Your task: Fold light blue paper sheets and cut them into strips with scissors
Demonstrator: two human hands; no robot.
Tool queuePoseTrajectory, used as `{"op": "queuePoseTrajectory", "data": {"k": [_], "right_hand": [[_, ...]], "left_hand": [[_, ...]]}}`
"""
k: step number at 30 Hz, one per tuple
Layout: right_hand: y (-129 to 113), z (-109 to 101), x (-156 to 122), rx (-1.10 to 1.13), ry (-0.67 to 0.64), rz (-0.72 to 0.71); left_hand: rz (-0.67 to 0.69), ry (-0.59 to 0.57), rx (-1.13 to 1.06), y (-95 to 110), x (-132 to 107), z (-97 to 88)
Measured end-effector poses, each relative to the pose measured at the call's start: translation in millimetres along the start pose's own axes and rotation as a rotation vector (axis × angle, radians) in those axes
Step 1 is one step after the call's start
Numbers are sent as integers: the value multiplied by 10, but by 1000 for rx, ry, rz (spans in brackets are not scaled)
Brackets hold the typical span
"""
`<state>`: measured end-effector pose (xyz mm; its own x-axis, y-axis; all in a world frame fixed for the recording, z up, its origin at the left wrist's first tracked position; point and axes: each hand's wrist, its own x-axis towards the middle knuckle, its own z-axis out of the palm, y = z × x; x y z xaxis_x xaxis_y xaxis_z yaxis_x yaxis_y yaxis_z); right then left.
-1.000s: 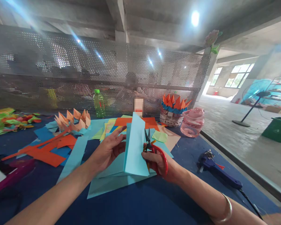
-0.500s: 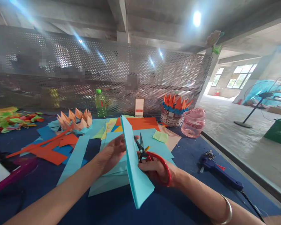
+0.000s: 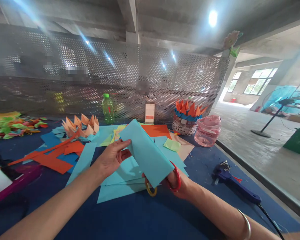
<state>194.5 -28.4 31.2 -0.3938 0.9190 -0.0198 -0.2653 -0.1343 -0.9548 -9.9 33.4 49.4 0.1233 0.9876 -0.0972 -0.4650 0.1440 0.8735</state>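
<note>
My left hand (image 3: 113,158) pinches a folded light blue sheet of paper (image 3: 147,150) near its upper left edge. The sheet is tilted, its broad face turned toward me. Behind its lower right corner, my right hand (image 3: 183,186) is closed on scissors (image 3: 177,176), their red handle curving round the hand. A yellow loop (image 3: 151,191) shows below the paper's lower edge. The paper hides most of the blades and the right fingers, so whether that hand also grips the sheet cannot be seen. Under both hands lie more light blue sheets (image 3: 115,196).
To the left are a peach folded-paper ring (image 3: 81,126), orange scraps (image 3: 56,163) and a purple tool (image 3: 27,178). A green bottle (image 3: 108,110), a basket (image 3: 183,125) with orange paper points and a pink jug (image 3: 208,131) stand farther back. At right lies a blue glue gun (image 3: 236,183).
The folded sheet has turned from nearly edge-on to face me, now covering the scissor blades that were in view. My left hand has shifted left, its thumb now on the near face.
</note>
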Motion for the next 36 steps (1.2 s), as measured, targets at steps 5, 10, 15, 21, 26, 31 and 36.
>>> {"op": "queuePoseTrajectory", "data": {"k": [5, 10, 15, 21, 26, 31, 36], "right_hand": [[-19, -73, 96, 159, 182, -73], [-49, -101, 92, 70, 176, -106], [-2, -89, 81, -35, 176, -87], [-7, -64, 76, -119, 228, -138], [52, -90, 103, -165, 204, -160], [-58, -218, 147, -377, 305, -244], [-309, -541, 184, -1285, 615, -264]], "left_hand": [[95, 121, 128, 103, -13, -13], [154, 171, 239, 111, 6, -22], [142, 62, 228, 99, -49, 34], [-46, -339, 277, -76, -172, 119], [-110, -184, 272, -172, -84, 52], [-89, -66, 168, -117, -7, 24], [-83, 31, 177, -87, 4, 42]]}}
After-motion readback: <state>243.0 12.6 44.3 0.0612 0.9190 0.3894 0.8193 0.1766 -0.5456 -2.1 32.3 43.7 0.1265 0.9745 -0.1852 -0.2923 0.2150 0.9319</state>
